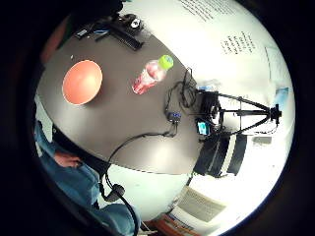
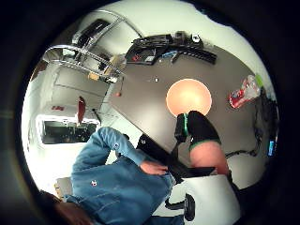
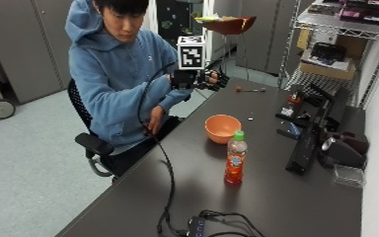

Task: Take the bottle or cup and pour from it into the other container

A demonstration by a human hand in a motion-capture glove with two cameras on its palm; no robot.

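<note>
A person in a blue hoodie sits at the long near edge of a dark table (image 3: 275, 197). The gloved right hand (image 3: 206, 79) is raised in the air above that edge, well apart from both containers, and holds nothing; its fingers look loosely curled, though how far they are bent cannot be told. The bare hand (image 3: 155, 118) rests by the person's lap, just below the table edge.

A black cable (image 3: 167, 182) runs from the raised arm down across the table to a small hub (image 3: 199, 227) near the end corner. Along the far edge lie black devices and stands (image 3: 311, 138), with a wire shelf (image 3: 337, 44) behind them.

The bowl (image 3: 222, 128) is orange, round and upright, its inside bare. The bottle (image 3: 235, 158) stands upright just beside it, toward the hub, not touching. It is clear plastic with reddish-orange drink, a red-and-white label and a green cap, still on.
</note>
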